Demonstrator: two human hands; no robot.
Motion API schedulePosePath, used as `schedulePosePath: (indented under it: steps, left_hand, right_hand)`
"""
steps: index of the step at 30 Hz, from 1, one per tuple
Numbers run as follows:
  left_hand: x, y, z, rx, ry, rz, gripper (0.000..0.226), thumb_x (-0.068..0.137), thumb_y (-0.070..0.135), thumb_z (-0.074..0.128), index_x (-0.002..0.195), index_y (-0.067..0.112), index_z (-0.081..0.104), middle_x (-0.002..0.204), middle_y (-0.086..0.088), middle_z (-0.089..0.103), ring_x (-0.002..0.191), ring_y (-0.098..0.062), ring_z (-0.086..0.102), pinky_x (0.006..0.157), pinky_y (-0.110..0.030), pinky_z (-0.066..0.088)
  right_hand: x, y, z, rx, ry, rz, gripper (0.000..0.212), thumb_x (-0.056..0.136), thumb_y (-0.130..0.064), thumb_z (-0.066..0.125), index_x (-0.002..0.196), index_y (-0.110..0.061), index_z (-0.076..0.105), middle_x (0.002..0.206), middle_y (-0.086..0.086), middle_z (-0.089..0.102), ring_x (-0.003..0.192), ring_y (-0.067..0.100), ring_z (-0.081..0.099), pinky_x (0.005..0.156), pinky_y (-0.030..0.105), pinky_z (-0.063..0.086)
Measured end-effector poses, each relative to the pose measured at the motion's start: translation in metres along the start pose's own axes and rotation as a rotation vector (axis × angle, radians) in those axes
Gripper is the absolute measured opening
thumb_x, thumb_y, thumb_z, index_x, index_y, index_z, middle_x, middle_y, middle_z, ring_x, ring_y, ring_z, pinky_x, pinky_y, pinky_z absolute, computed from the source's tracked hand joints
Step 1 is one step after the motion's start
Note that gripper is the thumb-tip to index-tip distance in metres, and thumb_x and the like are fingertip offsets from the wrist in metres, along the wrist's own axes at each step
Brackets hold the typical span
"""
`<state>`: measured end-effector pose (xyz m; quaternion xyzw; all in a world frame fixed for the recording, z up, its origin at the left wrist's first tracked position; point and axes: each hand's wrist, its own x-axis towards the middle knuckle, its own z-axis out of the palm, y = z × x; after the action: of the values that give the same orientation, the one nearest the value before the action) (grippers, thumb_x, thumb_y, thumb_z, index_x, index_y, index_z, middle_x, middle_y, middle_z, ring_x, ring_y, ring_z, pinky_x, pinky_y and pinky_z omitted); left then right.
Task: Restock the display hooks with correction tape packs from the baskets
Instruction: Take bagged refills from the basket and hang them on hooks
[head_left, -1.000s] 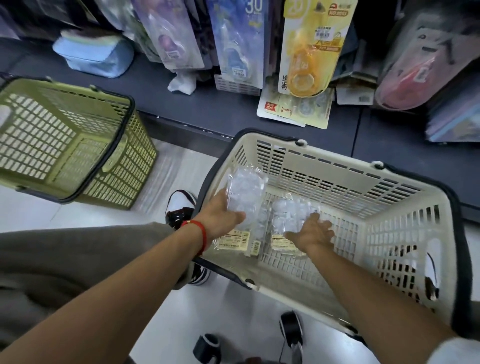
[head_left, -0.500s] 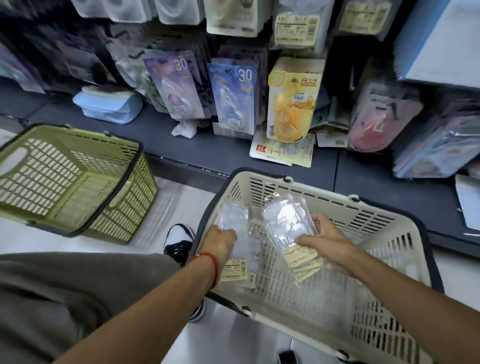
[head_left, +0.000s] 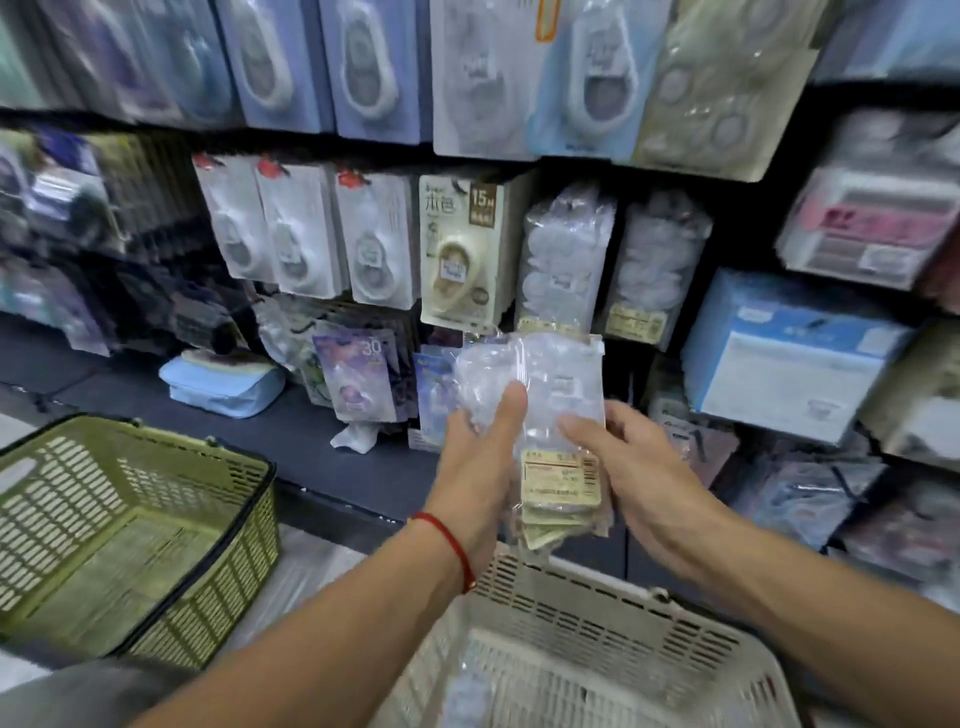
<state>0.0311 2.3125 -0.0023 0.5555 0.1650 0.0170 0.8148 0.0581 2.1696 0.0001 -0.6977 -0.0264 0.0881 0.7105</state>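
Fingers of left hand (head_left: 480, 457) and right hand (head_left: 631, 457) clamp crinkly clear correction tape packs (head_left: 558, 415) above slotted cream basket (head_left: 597, 613).

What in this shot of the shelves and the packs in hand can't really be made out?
Head view:
- Clear packs: how many are stacked, they overlap; the label print is too small to read.
- Right hand: fingers hidden behind the packs.
- Display hooks: covered by the hanging packs.
- White basket: cut off by the bottom edge.
- Top-row packs: motion-blurred.
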Motion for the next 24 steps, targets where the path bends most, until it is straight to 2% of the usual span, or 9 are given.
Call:
schedulePosePath:
  steps: [2, 4, 7, 10, 12, 15, 17, 20, 24]
  left_hand:
    - [0.008, 0.023, 0.007, 0.096, -0.045, 0.065, 0.087, 0.077, 0.073, 0.074, 0.146, 0.025, 0.048, 0.145, -0.019, 0.061, 0.124, -0.049, 0.064, 0.108, -0.065, 0.048]
    - [0.018, 0.039, 0.011, 0.118, -0.089, 0.115, 0.085, 0.078, 0.07, 0.076, 0.145, 0.024, 0.051, 0.139, -0.019, 0.066, 0.12, -0.048, 0.066, 0.107, -0.066, 0.05]
    - [0.035, 0.047, 0.011, 0.088, -0.117, 0.173, 0.076, 0.082, 0.055, 0.083, 0.144, 0.022, 0.053, 0.135, -0.009, 0.07, 0.117, -0.036, 0.071, 0.103, -0.06, 0.054]
    - [0.047, 0.051, 0.006, 0.107, -0.065, 0.24, 0.072, 0.081, 0.053, 0.084, 0.139, 0.023, 0.054, 0.132, -0.003, 0.072, 0.118, -0.03, 0.071, 0.105, -0.057, 0.053]
    - [0.052, 0.056, 0.004, 0.188, 0.017, 0.313, 0.084, 0.076, 0.062, 0.085, 0.142, 0.025, 0.05, 0.136, 0.002, 0.068, 0.124, -0.023, 0.066, 0.109, -0.052, 0.051]
    - [0.056, 0.061, 0.001, 0.25, 0.081, 0.401, 0.098, 0.071, 0.07, 0.081, 0.149, 0.025, 0.042, 0.145, 0.007, 0.058, 0.134, -0.019, 0.057, 0.113, -0.044, 0.045]
    - [0.057, 0.062, 0.001, 0.247, 0.083, 0.419, 0.098, 0.071, 0.07, 0.081, 0.148, 0.026, 0.043, 0.146, 0.007, 0.057, 0.133, -0.018, 0.056, 0.114, -0.048, 0.046]
    - [0.054, 0.064, 0.002, 0.261, 0.081, 0.421, 0.107, 0.058, 0.078, 0.079, 0.145, 0.028, 0.045, 0.142, 0.007, 0.06, 0.129, -0.018, 0.06, 0.111, -0.05, 0.049]
    - [0.046, 0.066, 0.005, 0.266, 0.066, 0.413, 0.116, 0.051, 0.083, 0.075, 0.149, 0.028, 0.043, 0.145, 0.007, 0.059, 0.133, -0.019, 0.058, 0.113, -0.051, 0.048]
  right_hand:
    - [0.006, -0.023, -0.001, -0.036, 0.012, -0.091, 0.027, 0.095, -0.033, 0.075, 0.118, -0.019, 0.071, 0.103, 0.001, 0.082, 0.093, 0.021, 0.08, 0.071, 0.036, 0.064]
    - [0.012, -0.039, -0.003, -0.011, 0.018, -0.133, 0.022, 0.096, -0.031, 0.075, 0.114, -0.019, 0.075, 0.101, 0.004, 0.082, 0.089, 0.026, 0.08, 0.064, 0.038, 0.063]
    - [0.023, -0.053, -0.007, -0.02, 0.037, -0.194, 0.018, 0.097, -0.025, 0.074, 0.115, -0.022, 0.075, 0.104, 0.005, 0.081, 0.094, 0.031, 0.079, 0.081, 0.055, 0.064]
    - [0.033, -0.059, -0.015, -0.053, 0.14, -0.258, 0.015, 0.098, -0.023, 0.073, 0.112, -0.028, 0.072, 0.101, 0.003, 0.081, 0.09, 0.03, 0.079, 0.082, 0.061, 0.063]
    - [0.038, -0.062, -0.023, -0.113, 0.237, -0.289, 0.014, 0.091, -0.028, 0.068, 0.104, -0.029, 0.071, 0.096, 0.003, 0.079, 0.09, 0.033, 0.077, 0.083, 0.059, 0.063]
    - [0.041, -0.069, -0.033, -0.117, 0.343, -0.294, 0.026, 0.08, -0.036, 0.058, 0.098, -0.019, 0.067, 0.102, 0.023, 0.071, 0.099, 0.052, 0.067, 0.083, 0.067, 0.058]
    - [0.041, -0.072, -0.037, -0.127, 0.376, -0.299, 0.028, 0.08, -0.037, 0.059, 0.098, -0.017, 0.067, 0.104, 0.026, 0.07, 0.099, 0.054, 0.066, 0.083, 0.074, 0.054]
    - [0.039, -0.075, -0.038, -0.114, 0.391, -0.299, 0.024, 0.082, -0.037, 0.061, 0.1, -0.026, 0.071, 0.102, 0.024, 0.073, 0.098, 0.055, 0.068, 0.079, 0.075, 0.055]
    - [0.033, -0.076, -0.04, -0.094, 0.379, -0.322, 0.017, 0.086, -0.035, 0.064, 0.1, -0.032, 0.072, 0.105, 0.036, 0.067, 0.094, 0.065, 0.06, 0.071, 0.081, 0.05]
